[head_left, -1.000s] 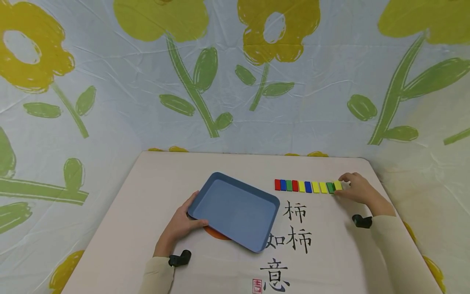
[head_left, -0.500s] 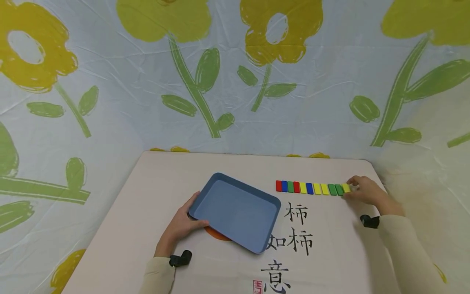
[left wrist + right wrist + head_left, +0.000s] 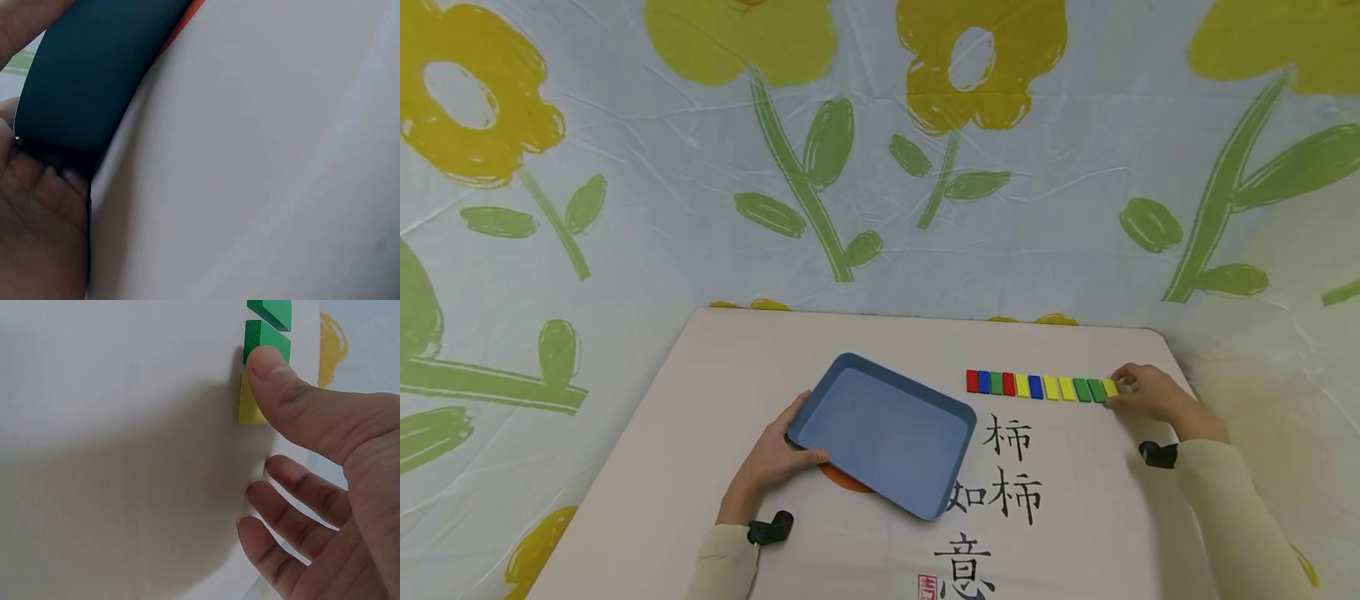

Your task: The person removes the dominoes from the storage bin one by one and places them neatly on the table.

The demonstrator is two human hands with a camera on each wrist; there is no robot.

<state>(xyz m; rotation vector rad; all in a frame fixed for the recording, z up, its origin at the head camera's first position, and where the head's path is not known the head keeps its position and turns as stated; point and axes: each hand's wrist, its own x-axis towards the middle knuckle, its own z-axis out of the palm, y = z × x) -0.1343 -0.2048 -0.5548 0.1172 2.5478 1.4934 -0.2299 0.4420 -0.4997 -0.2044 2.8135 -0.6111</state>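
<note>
A blue-grey rectangular tray point(image 3: 880, 437) lies at a slant over the middle of the table, its inside bare. My left hand point(image 3: 775, 454) grips its left corner, thumb on the rim and the other fingers partly hidden beneath; the left wrist view shows the tray's side point(image 3: 81, 75) close up. Several coloured blocks stand in a row at the right, ending in two green blocks point(image 3: 1096, 391) and a yellow block point(image 3: 1109, 387). At that end my right hand point(image 3: 1153, 396) pinches the yellow block; in the right wrist view the thumb point(image 3: 281, 387) partly covers it, and the index finger is hidden.
The pale table cover point(image 3: 737, 358) bears black brushed characters point(image 3: 1017, 496), a red seal mark point(image 3: 927, 587) and an orange print partly under the tray. A flower-patterned cloth point(image 3: 685, 183) hangs behind and at the sides. Each wrist wears a small dark camera point(image 3: 1157, 455).
My right hand has moved right with the yellow block, which now stands in line at the row's end, with a second green block uncovered beside it. The left hand and tray stay put.
</note>
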